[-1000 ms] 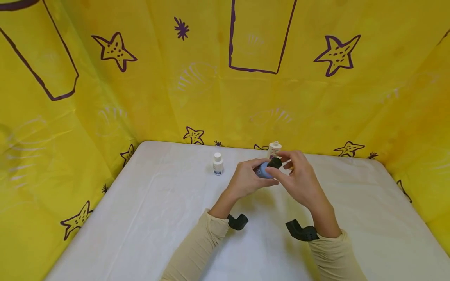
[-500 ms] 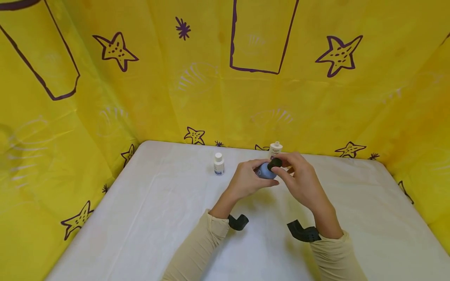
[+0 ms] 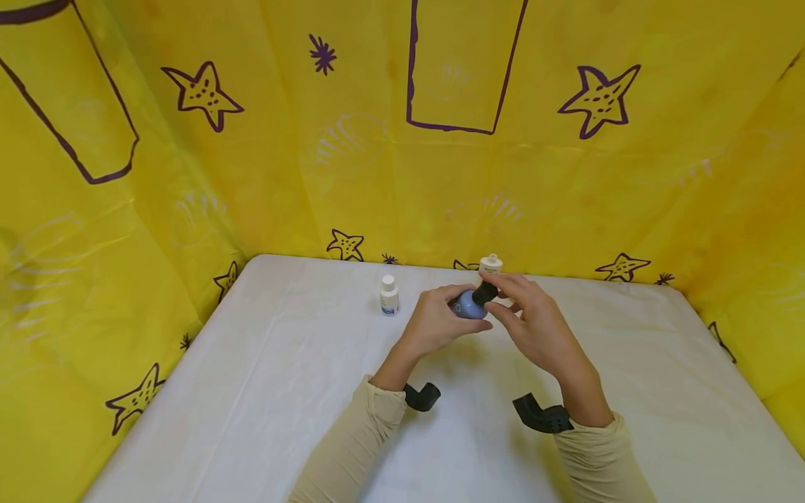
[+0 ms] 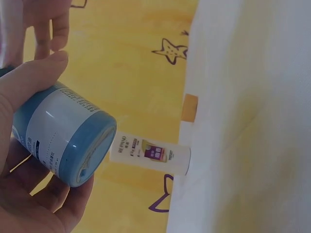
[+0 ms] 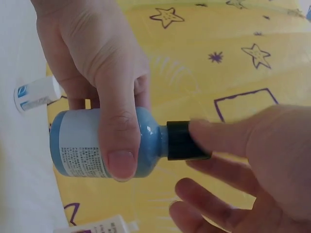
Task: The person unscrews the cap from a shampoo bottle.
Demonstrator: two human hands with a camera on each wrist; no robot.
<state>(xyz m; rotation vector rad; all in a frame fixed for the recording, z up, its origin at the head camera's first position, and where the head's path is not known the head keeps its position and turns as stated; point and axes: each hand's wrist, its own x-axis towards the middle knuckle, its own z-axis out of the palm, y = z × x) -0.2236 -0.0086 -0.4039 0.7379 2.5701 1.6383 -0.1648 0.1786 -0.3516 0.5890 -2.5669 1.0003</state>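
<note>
Gripping: left hand (image 3: 437,314) wraps the body of one blue bottle (image 3: 469,306), thumb on one side, fingers on the other.
Pinching: right hand (image 3: 534,318) has its thumb and a finger on the bottle's one black cap (image 5: 179,141); its other fingers are loosely bent, off the cap.
Blue bottle's place: held up off the surface (image 3: 302,391) between the two hands, tilted, the cap on its neck end.
Standing bottles: two, both white and upright; one white bottle (image 3: 389,297) with blue on its label, left of the hands, and one purple-labelled bottle (image 4: 150,154) behind them near the back edge.
Bottles in all: three.
Wrists: two black curved fittings (image 3: 542,416), one at each, next to two beige sleeves (image 3: 349,447).
Surface: one, white-covered, faintly creased, far corners rounded, soft shadows under the arms.
Room: yellow cloth (image 3: 390,181) at the back and both sides, with two large purple-outlined starfish (image 3: 202,96) high on the back, smaller ones lower down, and pale fish outlines.
</note>
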